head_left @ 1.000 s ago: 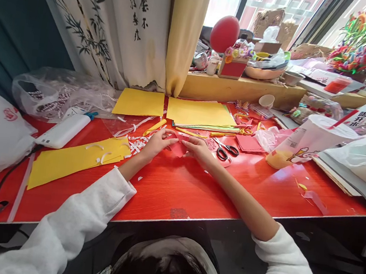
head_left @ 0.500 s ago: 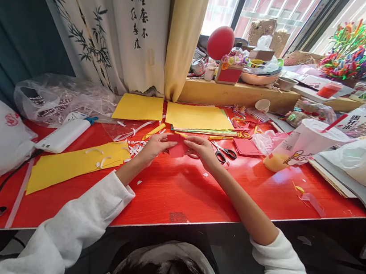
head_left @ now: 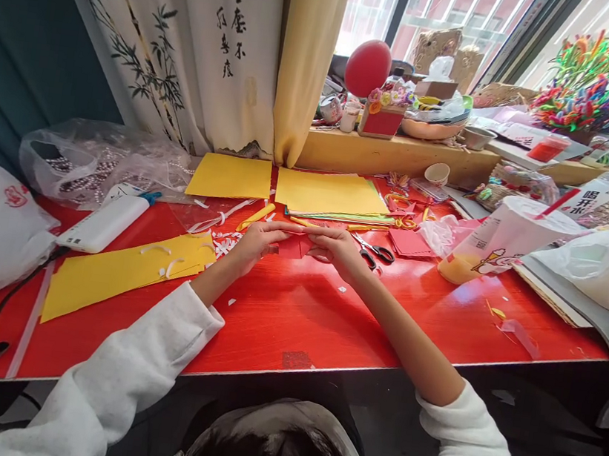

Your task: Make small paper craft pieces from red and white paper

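Note:
A small piece of red paper is held between my two hands above the red table. My left hand pinches its left side, and my right hand grips the right side with the fingers stretched across the top. The paper's exact folds blend with the tabletop and are partly covered by my fingers. Just right of my right hand lie black-handled scissors. A stack of red paper squares sits farther right. Behind my hands are yellow paper sheets on a pile of coloured paper.
White paper scraps and a yellow paper strip lie to the left, near a white power bank. At right a drink cup with a straw stands on the red table. Another yellow sheet lies by the curtain.
My fingers have shifted on the red paper, which is now tilted flatter and shows less of its face. Both hands stay in nearly the same place.

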A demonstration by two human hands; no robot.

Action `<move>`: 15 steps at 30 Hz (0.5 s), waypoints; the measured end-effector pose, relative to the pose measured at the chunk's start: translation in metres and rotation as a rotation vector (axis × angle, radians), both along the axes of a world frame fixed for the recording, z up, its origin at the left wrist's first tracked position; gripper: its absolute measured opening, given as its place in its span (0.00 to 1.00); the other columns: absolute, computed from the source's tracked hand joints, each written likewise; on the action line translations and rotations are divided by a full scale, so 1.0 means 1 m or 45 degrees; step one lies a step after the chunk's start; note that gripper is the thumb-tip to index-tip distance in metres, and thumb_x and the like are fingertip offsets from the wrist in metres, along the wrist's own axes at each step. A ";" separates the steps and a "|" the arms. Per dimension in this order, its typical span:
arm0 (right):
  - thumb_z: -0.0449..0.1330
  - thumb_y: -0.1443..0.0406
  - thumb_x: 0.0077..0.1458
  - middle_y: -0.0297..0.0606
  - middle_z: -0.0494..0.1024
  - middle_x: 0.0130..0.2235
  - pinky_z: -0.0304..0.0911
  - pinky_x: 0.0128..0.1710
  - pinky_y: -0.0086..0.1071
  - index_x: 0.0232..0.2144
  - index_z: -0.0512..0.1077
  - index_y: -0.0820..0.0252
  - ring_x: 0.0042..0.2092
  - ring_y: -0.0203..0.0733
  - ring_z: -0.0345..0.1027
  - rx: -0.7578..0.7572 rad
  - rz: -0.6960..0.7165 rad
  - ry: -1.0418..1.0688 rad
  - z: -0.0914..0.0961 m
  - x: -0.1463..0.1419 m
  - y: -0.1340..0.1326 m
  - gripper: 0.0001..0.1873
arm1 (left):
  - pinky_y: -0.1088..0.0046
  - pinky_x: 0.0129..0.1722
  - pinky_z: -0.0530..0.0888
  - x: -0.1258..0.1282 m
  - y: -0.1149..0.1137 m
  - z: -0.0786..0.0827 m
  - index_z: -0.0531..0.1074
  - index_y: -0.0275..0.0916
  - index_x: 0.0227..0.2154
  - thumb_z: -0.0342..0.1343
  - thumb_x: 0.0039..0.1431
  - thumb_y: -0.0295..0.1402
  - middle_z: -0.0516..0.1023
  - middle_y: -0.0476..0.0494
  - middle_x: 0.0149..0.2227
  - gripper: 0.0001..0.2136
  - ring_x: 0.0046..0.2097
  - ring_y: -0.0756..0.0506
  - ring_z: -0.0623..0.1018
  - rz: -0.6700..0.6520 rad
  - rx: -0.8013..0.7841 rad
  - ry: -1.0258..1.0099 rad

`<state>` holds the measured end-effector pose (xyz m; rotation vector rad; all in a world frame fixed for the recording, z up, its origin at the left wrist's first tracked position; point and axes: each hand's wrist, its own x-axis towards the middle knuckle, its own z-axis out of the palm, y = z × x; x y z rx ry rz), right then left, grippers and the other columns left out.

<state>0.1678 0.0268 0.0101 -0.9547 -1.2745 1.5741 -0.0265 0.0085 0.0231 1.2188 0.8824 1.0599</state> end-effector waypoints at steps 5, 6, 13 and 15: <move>0.62 0.65 0.45 0.34 0.79 0.32 0.63 0.25 0.22 0.37 0.79 0.59 0.29 0.34 0.75 0.104 -0.018 -0.113 0.003 -0.004 -0.005 0.14 | 0.75 0.37 0.70 0.004 -0.001 -0.001 0.78 0.39 0.33 0.63 0.47 0.40 0.78 0.46 0.37 0.12 0.41 0.47 0.74 0.040 0.070 0.070; 0.62 0.65 0.46 0.35 0.79 0.31 0.63 0.25 0.21 0.37 0.79 0.60 0.29 0.34 0.75 0.108 -0.005 -0.126 0.005 -0.004 -0.006 0.13 | 0.74 0.38 0.69 0.005 -0.001 -0.004 0.77 0.38 0.32 0.63 0.47 0.41 0.78 0.47 0.36 0.12 0.40 0.47 0.74 0.068 0.106 0.092; 0.61 0.59 0.53 0.38 0.80 0.31 0.72 0.37 0.29 0.42 0.75 0.62 0.30 0.35 0.76 -0.007 0.118 -0.029 0.010 -0.005 -0.008 0.16 | 0.75 0.34 0.67 0.004 0.004 -0.013 0.74 0.39 0.37 0.62 0.48 0.41 0.77 0.48 0.33 0.15 0.33 0.50 0.73 0.192 0.289 0.271; 0.61 0.57 0.53 0.39 0.80 0.29 0.73 0.36 0.31 0.41 0.75 0.64 0.30 0.37 0.76 -0.023 0.164 -0.033 0.009 -0.005 -0.007 0.17 | 0.75 0.36 0.67 0.004 0.005 -0.013 0.75 0.38 0.36 0.61 0.49 0.41 0.77 0.47 0.34 0.14 0.35 0.49 0.73 0.195 0.347 0.325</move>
